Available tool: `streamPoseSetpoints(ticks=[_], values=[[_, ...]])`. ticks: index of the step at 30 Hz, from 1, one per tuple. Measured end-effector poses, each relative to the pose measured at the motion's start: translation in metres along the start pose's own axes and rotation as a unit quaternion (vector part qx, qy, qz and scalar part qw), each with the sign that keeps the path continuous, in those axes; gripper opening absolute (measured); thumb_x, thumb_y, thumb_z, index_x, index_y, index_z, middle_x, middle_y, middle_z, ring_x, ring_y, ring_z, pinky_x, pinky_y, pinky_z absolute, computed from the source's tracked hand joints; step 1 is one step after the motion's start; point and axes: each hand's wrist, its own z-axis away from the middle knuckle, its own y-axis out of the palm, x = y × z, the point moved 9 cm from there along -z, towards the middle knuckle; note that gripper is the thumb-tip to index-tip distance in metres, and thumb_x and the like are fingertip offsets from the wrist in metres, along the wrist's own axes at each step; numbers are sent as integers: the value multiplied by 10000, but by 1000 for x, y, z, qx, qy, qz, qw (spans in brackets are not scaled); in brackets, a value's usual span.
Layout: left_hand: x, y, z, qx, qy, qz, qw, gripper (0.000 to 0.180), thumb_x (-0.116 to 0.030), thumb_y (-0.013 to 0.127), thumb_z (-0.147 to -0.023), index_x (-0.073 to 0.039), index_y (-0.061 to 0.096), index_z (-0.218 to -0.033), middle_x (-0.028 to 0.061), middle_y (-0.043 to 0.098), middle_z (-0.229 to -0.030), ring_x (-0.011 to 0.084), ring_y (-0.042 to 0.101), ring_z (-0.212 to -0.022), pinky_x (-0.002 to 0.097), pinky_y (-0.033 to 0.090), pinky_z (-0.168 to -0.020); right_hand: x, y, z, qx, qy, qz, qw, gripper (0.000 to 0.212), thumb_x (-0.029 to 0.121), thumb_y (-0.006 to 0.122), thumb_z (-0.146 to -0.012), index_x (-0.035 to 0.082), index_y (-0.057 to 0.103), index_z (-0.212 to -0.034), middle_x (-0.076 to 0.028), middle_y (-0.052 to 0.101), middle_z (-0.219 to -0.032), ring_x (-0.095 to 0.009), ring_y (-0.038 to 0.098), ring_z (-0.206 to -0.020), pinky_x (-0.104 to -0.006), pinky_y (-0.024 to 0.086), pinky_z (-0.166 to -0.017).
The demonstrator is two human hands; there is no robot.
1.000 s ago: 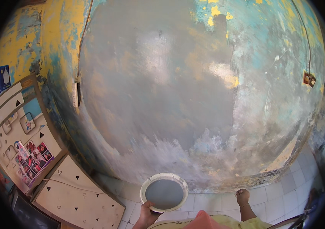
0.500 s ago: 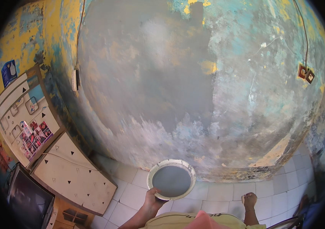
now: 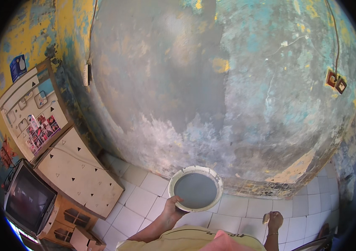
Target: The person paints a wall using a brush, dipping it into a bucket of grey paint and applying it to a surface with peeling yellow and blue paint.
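Note:
In front of my body, low at the middle, my left hand (image 3: 172, 209) grips a round white basin (image 3: 214, 172) by its near left rim. The thumb lies over the rim and the other fingers go underneath. Grey liquid (image 3: 195, 191) fills much of the basin, whose rim is chipped or smeared. Off to the right, apart from the basin, my right hand (image 3: 275, 221) hangs closed around a small pale, flat-looking piece (image 3: 266, 218). Most of that piece is hidden by the fingers, so its kind cannot be made out. Ahead stands a wall (image 3: 194, 92) with patchy grey, turquoise and yellow paint.
A two-door fridge (image 3: 77, 171) with stickers stands at the left, a blue box (image 3: 18, 68) on top. Beside it, a television (image 3: 29, 196) sits on a wooden cabinet (image 3: 67, 215). Sockets (image 3: 336, 81) with a hanging cable are on the right wall. White tiles (image 3: 144, 201) cover the floor.
The view has shifted: wall marks sit higher and further left, and more of the television and cabinet shows. The basin has moved slightly right and up in view. More of the pale piece shows.

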Motion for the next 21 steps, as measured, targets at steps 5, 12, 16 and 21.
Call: streamPoseSetpoints(ticks=[5,12,16,21], values=[[-7,7,-10,17,-1,-36,999,643,-140,524,-716,-8,367,-1325,182,461,-1281,343,469,-1180,521,411,-966,22,15,-31,38,3,-221,974,207,200,648,-822,15,594,-745,-66,576,-620,-180,568,-526,-319,464,-477],[-27,25,-37,31,-3,-34,999,615,-141,517,-721,15,382,-1300,190,476,-1247,343,491,-1137,503,420,-956,207,-47,-47,50,72,-529,844,140,119,613,-851,0,547,-817,-107,586,-694,-140,529,-468,-250,420,-376],[-44,44,-44,32,-18,-42,998,605,-132,517,-718,15,390,-1291,186,481,-1229,332,501,-1110,483,423,-947,301,-71,-56,109,18,-582,806,144,71,628,-826,-14,542,-905,-150,606,-849,-140,576,-545,-245,443,-399],[-68,60,-57,54,-6,-67,996,543,-121,530,-722,12,428,-1239,153,510,-1174,293,512,-1066,429,430,-916,412,-98,-31,171,-122,-614,761,211,-79,690,-724,-12,541,-858,-153,591,-893,-171,634,-625,-255,529,-473]])
